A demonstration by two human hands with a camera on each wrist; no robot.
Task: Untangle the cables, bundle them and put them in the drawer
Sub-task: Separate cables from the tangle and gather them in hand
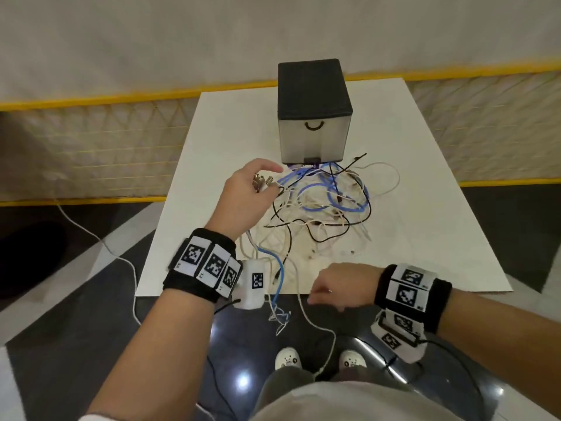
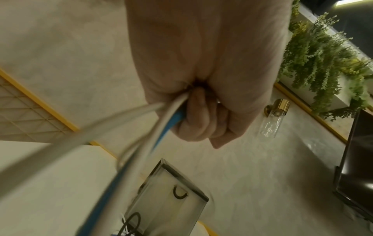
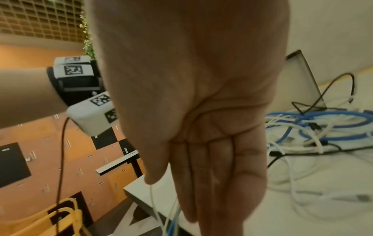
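White, blue and black cables [image 1: 321, 205] lie tangled on the bench [image 1: 425, 208] before the closed drawer [image 1: 314, 138]. Left hand [image 1: 246, 196] clenches several strands; right hand [image 1: 343, 287] hangs relaxed. Draw 1 strand free slowly, feeding slack.

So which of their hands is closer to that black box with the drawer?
Left. The left hand is over the cable tangle just before the drawer box; the right hand hangs back at the table's near edge.
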